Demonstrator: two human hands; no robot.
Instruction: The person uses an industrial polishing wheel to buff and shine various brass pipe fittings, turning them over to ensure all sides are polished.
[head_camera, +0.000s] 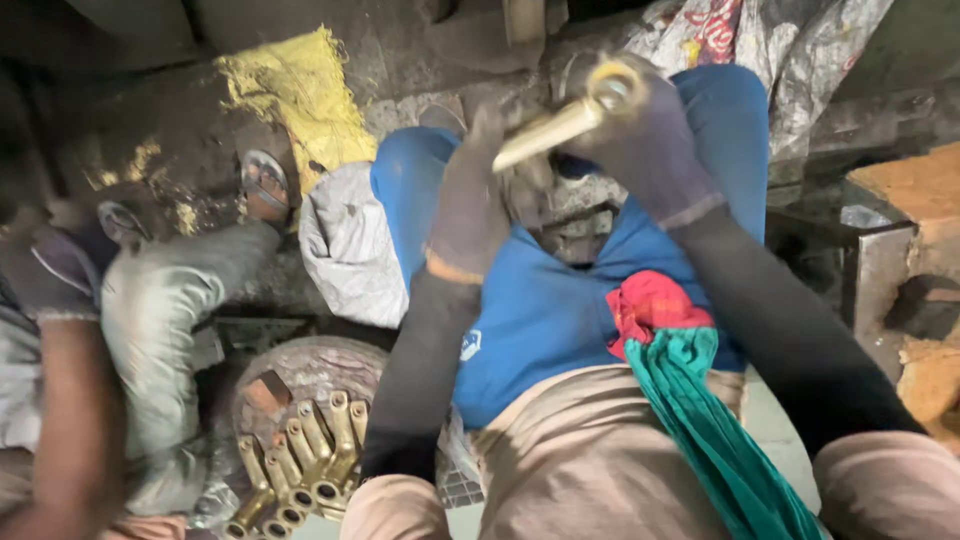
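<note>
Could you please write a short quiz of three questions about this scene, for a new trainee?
1. True or false: both hands wear dark gloves.
2. Which hand grips the ring end of the brass part? A) left hand B) right hand C) neither
3. Fill in: the other brass parts lie in a round ____ at lower left.

Key:
1. True: the left hand and the right hand are both gloved.
2. B: the right hand wraps the ring end; the left hand is at the other end.
3. Tray: the round tray sits beside the person's knee.
</note>
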